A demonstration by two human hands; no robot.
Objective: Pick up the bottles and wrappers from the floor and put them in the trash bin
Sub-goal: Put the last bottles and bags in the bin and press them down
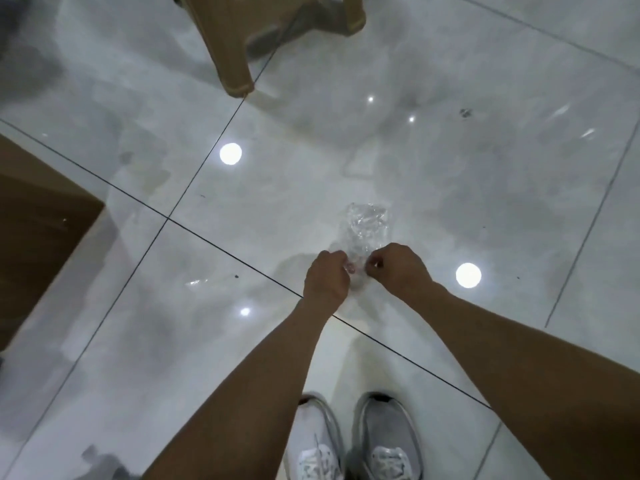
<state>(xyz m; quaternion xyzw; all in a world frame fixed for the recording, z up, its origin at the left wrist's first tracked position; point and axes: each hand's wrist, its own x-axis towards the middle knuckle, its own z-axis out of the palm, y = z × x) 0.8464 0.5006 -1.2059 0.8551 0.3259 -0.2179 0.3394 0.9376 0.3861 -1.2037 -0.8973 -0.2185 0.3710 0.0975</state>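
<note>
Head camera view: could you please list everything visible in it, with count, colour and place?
clear wrapper: one, transparent and crinkled, held up at centre between both hands
stool: one, tan plastic, two legs showing at the top edge
cardboard box: one, brown, at the left edge
small clear scrap: one, transparent, on the floor left of centre; too small to identify
floor: glossy pale grey tiles with dark grout lines and round light reflections
shoes: two, grey and white, bottom centre
left hand: one, fingers curled, pinching the wrapper's lower end
right hand: one, fingers curled, pinching the same end
</note>
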